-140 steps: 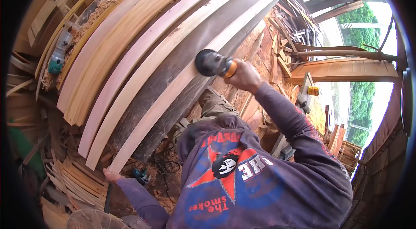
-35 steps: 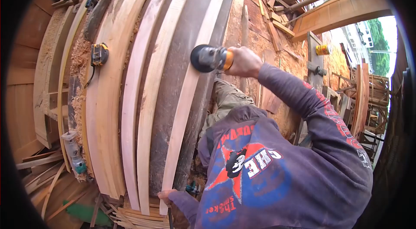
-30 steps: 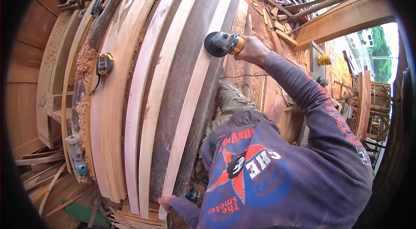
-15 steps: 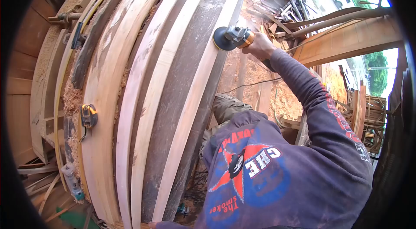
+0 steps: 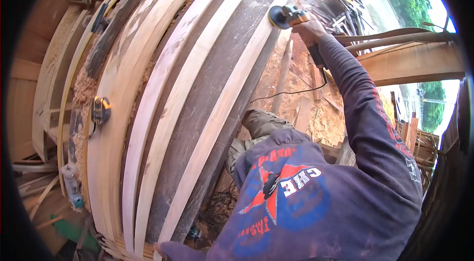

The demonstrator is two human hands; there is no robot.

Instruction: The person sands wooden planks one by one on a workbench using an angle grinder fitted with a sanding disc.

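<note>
My right hand [image 5: 310,30] is closed around the body of an angle grinder [image 5: 296,16] with a round sanding disc, at the top of the head view. The disc [image 5: 279,18] lies against the upper part of a long, pale wooden strip [image 5: 224,105]. At the bottom edge, a small part of my left hand [image 5: 157,248] shows beside the lower end of that strip; its fingers are mostly hidden. More pale strips [image 5: 170,108] run alongside, all gently curved, over a dark plank [image 5: 197,108].
A yellow and black tape measure [image 5: 101,109] lies on the broad board at left. The grinder's cord [image 5: 291,93] trails over shavings and scrap wood at right. A thick wooden beam [image 5: 414,63] juts in from the right. Offcuts are piled at the top.
My right hand and the grinder have moved farther up along the strip, toward its far end. The view has shifted a little. My left hand stays near the strip's lower end.
</note>
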